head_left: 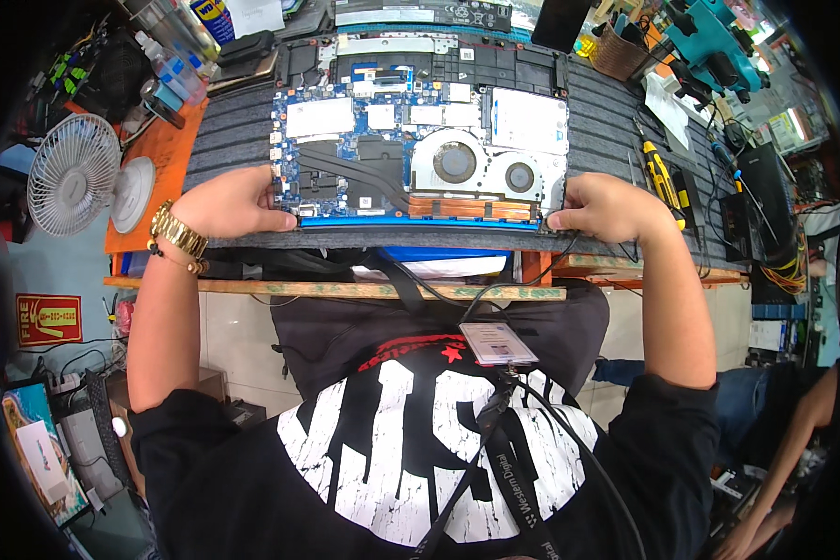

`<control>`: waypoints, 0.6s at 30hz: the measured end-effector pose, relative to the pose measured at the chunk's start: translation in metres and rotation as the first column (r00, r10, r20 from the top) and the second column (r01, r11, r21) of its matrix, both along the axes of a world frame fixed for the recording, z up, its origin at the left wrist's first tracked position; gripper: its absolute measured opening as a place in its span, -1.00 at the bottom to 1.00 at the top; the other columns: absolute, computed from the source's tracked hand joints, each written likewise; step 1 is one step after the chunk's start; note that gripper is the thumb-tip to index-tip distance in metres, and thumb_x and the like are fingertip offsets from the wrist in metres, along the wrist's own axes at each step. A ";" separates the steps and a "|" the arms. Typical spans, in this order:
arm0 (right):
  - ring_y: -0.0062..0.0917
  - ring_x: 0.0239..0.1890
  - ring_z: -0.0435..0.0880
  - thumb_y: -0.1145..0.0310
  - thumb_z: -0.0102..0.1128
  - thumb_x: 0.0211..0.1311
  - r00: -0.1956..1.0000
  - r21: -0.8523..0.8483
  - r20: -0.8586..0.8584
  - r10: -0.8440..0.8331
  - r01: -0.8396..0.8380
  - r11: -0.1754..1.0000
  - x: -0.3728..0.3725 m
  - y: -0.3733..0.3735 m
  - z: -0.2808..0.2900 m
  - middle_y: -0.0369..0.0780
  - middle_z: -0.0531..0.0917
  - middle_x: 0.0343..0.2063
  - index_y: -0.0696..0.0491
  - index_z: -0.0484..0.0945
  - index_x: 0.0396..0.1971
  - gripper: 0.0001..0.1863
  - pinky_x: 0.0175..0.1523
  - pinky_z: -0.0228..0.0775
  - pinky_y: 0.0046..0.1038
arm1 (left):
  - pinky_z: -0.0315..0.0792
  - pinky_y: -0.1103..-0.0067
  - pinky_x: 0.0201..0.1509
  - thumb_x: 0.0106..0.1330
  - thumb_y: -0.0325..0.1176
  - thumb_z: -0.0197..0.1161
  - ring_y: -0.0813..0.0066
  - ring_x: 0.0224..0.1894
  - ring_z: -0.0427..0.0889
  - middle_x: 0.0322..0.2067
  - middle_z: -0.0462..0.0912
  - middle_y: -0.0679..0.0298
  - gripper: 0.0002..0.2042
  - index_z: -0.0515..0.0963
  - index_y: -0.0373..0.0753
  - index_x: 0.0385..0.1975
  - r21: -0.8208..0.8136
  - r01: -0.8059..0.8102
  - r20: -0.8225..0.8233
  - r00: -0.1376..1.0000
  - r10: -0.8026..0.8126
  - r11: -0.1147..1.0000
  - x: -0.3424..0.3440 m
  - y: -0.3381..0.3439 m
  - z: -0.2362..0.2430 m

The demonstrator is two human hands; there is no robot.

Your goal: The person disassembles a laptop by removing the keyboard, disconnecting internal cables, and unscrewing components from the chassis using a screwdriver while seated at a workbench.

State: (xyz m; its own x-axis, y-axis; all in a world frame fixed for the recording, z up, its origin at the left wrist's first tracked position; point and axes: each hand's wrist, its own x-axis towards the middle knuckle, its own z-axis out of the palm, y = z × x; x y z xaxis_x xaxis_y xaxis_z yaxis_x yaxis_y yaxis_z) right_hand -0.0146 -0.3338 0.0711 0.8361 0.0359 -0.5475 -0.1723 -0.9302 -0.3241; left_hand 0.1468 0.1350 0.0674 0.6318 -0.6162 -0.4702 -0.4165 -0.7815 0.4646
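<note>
An opened laptop base [369,177] lies on the grey ribbed mat, its inner side up. It shows a blue circuit board, dark heat pipes, a copper heatsink and two round fans of different size. My left hand [231,203] grips its near left corner, thumb on the front edge and fingers curled at the side. My right hand [611,207] holds the near right corner in the same way, thumb on the edge. Both hands are closed on the base; the fingertips beneath it are hidden. Behind the base lies a flat black laptop battery [425,13].
A yellow-and-black utility knife [661,177] lies right of the base. A white fan [75,175] and bottles [173,73] stand left. A teal microscope [714,42] is at the far right. Cables [481,297] hang at the bench's front edge; another person's arm [793,457] shows lower right.
</note>
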 end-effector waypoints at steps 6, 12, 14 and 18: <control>-0.49 -0.48 0.77 0.06 0.58 0.41 0.991 0.060 -0.117 -0.066 0.073 0.996 0.010 0.001 0.001 -0.18 0.76 -0.48 0.27 0.73 -0.29 -0.52 -0.34 0.58 -0.34 | 0.58 0.42 -0.29 0.35 -0.05 0.63 0.43 -0.42 0.71 -0.43 0.68 0.27 -0.50 0.65 -0.39 -0.05 0.090 0.014 -0.056 0.998 -0.009 0.996 0.008 -0.005 0.005; -0.53 -0.49 0.77 0.10 0.58 0.42 0.987 0.052 -0.141 -0.083 0.091 0.995 0.013 0.002 0.002 -0.22 0.76 -0.50 0.24 0.74 -0.33 -0.56 -0.36 0.58 -0.39 | 0.55 0.46 -0.35 0.35 -0.08 0.65 0.51 -0.47 0.68 -0.42 0.68 0.29 -0.53 0.66 -0.37 -0.07 0.137 -0.002 -0.107 0.994 0.016 0.991 0.018 -0.005 0.000; -0.55 -0.49 0.77 0.11 0.58 0.43 0.982 0.046 -0.159 -0.101 0.110 0.993 0.014 0.002 0.003 -0.23 0.76 -0.50 0.23 0.74 -0.33 -0.58 -0.37 0.58 -0.40 | 0.57 0.45 -0.36 0.29 0.04 0.67 0.46 -0.47 0.72 -0.45 0.67 0.29 -0.46 0.63 -0.36 -0.16 0.160 0.006 -0.093 0.996 0.009 0.987 0.022 -0.004 -0.002; -0.56 -0.49 0.78 0.13 0.57 0.43 0.973 0.064 -0.192 -0.129 0.144 0.987 0.016 0.003 0.005 -0.24 0.77 -0.51 0.21 0.75 -0.35 -0.60 -0.37 0.59 -0.41 | 0.59 0.47 -0.38 0.26 0.14 0.68 0.46 -0.46 0.75 -0.46 0.68 0.28 -0.41 0.60 -0.33 -0.27 0.211 0.014 -0.087 0.996 0.004 0.977 0.027 -0.005 -0.002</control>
